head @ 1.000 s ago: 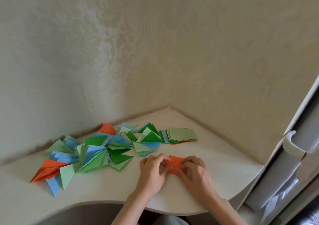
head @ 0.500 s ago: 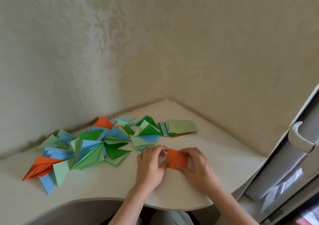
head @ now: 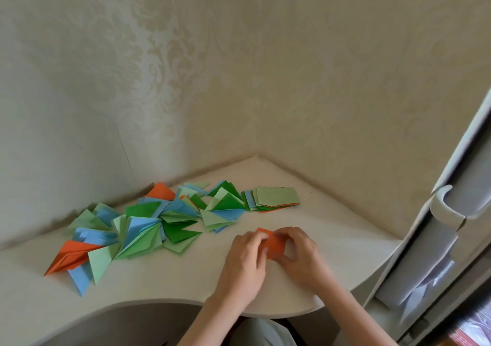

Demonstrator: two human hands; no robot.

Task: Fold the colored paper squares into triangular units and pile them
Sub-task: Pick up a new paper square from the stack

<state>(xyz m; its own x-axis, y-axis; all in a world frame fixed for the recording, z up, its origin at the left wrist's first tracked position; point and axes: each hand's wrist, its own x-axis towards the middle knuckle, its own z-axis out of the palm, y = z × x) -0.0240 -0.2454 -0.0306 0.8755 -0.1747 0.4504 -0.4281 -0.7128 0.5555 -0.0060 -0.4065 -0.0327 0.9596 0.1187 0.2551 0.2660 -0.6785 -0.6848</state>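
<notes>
An orange paper piece [head: 275, 244] lies on the white corner desk [head: 186, 282], partly folded. My left hand [head: 245, 260] pinches its left side with curled fingers. My right hand [head: 303, 252] grips its right side, thumb under the near edge. Much of the paper is hidden by my fingers. A spread pile of folded triangular units [head: 148, 226] in green, blue and orange lies to the left. A stack of flat paper squares [head: 276, 198], light green on top, sits behind my hands.
Wallpapered walls meet in a corner behind the desk. A white cabinet door with a curved handle [head: 447, 207] stands close on the right. The desk's curved front edge [head: 159, 302] runs just below my wrists.
Both hands have drawn closer together over the orange paper, which shows narrower now. The camera has tilted slightly; the piles have not moved on the desk.
</notes>
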